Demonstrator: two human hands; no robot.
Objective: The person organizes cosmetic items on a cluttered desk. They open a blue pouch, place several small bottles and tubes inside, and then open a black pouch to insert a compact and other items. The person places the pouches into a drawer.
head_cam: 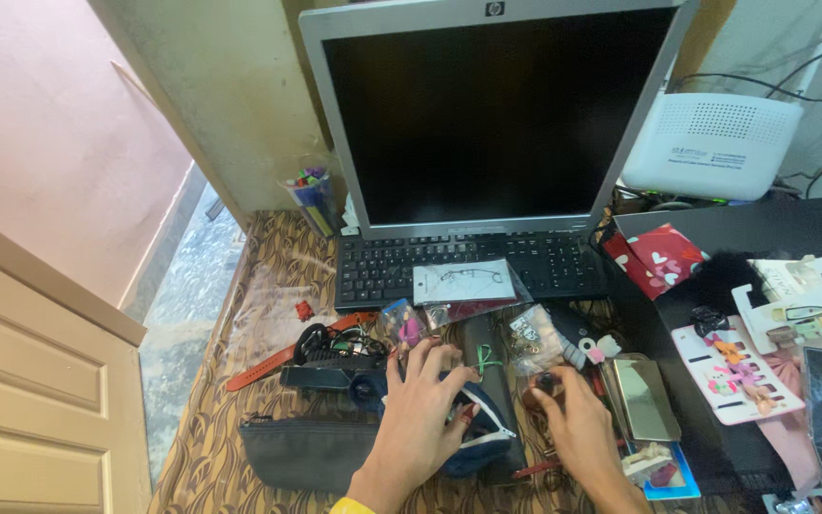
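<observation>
My left hand (422, 414) lies flat with fingers spread on a dark blue zip pouch (482, 440) at the desk's front middle. My right hand (577, 424) is just right of it, fingertips pinched on a small dark round object (546, 383). A dark cylinder with a green ribbon (485, 366) lies between the hands, behind the pouch. Small clear packets of trinkets (533, 338) sit just beyond the right hand.
A dark monitor (487, 114) and black keyboard (387, 268) stand behind. A grey pouch (302, 452), orange strap (264, 366) and black gadgets (330, 357) lie left. A metal case (647, 398), hair-clip cards (734, 366), red heart-print wrap (660, 257) and white router (711, 143) are right.
</observation>
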